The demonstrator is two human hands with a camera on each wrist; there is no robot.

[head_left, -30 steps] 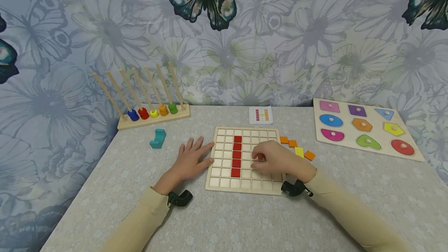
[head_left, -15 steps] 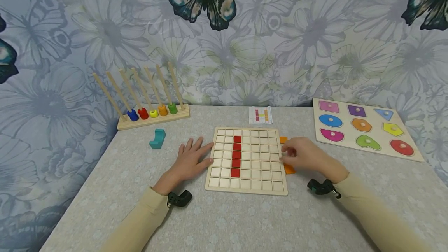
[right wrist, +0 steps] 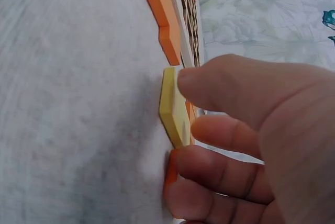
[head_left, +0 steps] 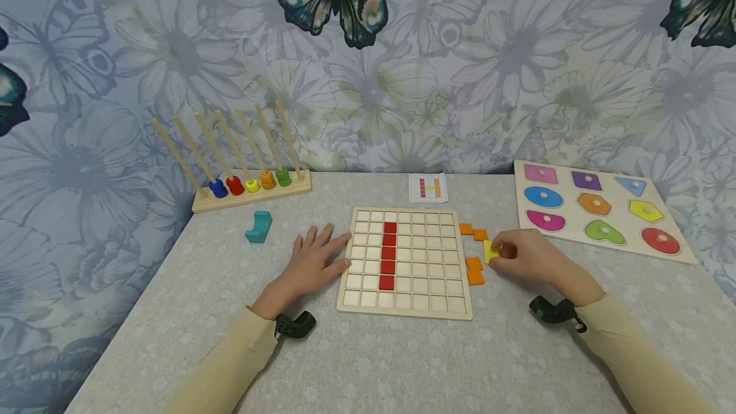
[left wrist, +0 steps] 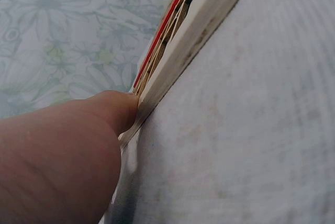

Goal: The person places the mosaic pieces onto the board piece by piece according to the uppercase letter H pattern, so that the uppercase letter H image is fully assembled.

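curled at the yellow tile (head_left: 488, 252), the right hand (head_left: 531, 257) has its thumb tip on or just over that piece; whether the pinch has closed, i cannot tell. the left hand (head_left: 309, 267) grips nothing: fingers spread, thumb tip touching the left edge of the board (head_left: 421, 303). five red tiles (head_left: 388, 253) fill part of one column there.

half a second ago the right hand was at the board's right edge; now it has gone farther right and reached the yellow tile, which lies on the table (head_left: 402, 363) beyond that edge. i take this to mean the work has turned to that piece, with no yellow on the board.

two orange tiles (head_left: 475, 278) touch each other just outside the board's right edge, nearer its front corner; another orange pair (head_left: 466, 229) lies nearer its back corner. farther off, a teal block (head_left: 260, 227) sits toward the table's left edge, a puzzle (head_left: 566, 219) near the back right corner, a rack (head_left: 290, 190) at the back left. a card (head_left: 428, 197) lies near the back edge.
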